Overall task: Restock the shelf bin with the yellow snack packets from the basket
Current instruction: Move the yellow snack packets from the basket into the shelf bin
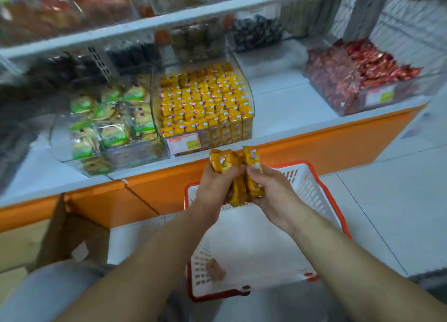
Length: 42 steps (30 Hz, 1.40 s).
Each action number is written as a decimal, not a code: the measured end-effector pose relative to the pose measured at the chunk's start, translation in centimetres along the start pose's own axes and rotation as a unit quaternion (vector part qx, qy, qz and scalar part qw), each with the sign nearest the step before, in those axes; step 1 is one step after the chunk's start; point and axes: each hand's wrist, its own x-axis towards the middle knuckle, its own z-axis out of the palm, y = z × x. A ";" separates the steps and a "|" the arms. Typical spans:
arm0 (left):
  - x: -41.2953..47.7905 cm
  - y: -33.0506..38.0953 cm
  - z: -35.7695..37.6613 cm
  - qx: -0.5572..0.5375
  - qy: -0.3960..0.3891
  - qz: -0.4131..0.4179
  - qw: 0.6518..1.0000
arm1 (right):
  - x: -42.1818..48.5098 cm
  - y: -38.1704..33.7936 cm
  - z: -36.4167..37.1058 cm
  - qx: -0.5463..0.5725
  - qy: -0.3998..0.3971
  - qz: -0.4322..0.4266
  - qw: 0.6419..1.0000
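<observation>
We face the clear shelf bin point(250, 97), nearly full of upright yellow rows, with the white basket point(312, 188) just below it, so the lift is short. Our left hand point(212, 188) and right hand point(273, 193) meet above the basket, fingers curled round yellow snack packets point(223, 162) that stick up past the fingertips, likely being squared for slotting in

My left hand point(215, 188) and right hand point(273, 191) grip yellow packets point(251, 174) above the basket point(312, 186); the shelf bin point(205, 104) sits at 12 o'clock.
</observation>
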 end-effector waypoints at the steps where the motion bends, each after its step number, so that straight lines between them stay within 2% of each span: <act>1: -0.7 1.0 -0.5 -0.003 0.007 0.012 1.000 | -0.5 -0.7 0.7 -0.006 -0.008 -0.009 1.000; 8: -2.8 5.8 -4.7 -0.009 0.077 0.026 0.997 | -1.3 -3.2 5.4 -0.032 -0.009 -0.038 0.999; 16: -2.8 6.2 -7.7 0.015 0.047 0.036 0.998 | 0.8 -2.8 7.7 -0.112 -0.042 -0.062 0.991; 21: -1.4 6.4 -9.2 -0.040 0.055 0.015 0.998 | 2.3 -3.4 7.9 -0.049 -0.064 -0.004 0.997; 26: -0.3 7.5 -10.2 -0.115 0.038 0.016 0.992 | 3.8 -5.0 8.4 0.012 -0.092 -0.012 0.996; 31: 0.2 8.2 -11.6 -0.124 0.060 0.027 0.990 | 5.5 -6.6 9.0 0.030 -0.110 0.017 0.993; 35: 0.3 8.3 -11.8 -0.125 0.060 0.037 0.990 | 7.4 -8.7 7.5 0.008 -0.074 -0.062 0.995; 39: 0.5 8.1 -11.6 -0.109 0.055 0.037 0.992 | 9.1 -12.6 5.5 -0.157 -0.036 -0.181 0.970; 42: 0.8 8.1 -11.3 -0.100 0.048 0.040 0.993 | 10.6 -14.1 4.5 -0.200 -0.015 -0.206 0.958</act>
